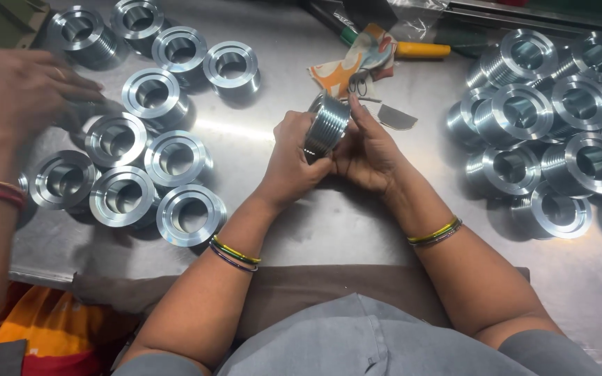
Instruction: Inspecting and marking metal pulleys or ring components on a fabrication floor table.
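Observation:
Both my hands hold one shiny grooved metal ring [327,122] on its edge above the steel table [357,223]. My left hand [290,161] grips its near side and my right hand [371,150] closes on its far side. The fingers hide part of the ring's rim. Coloured bangles sit on both my wrists.
Several finished metal rings [123,196] lie flat at the left. A heap of several grooved rings [559,132] lies at the right. Another person's hand [26,90] reaches over the left group. A patterned cloth [357,63], a yellow-handled tool [423,49] and a small dark card [395,117] lie behind.

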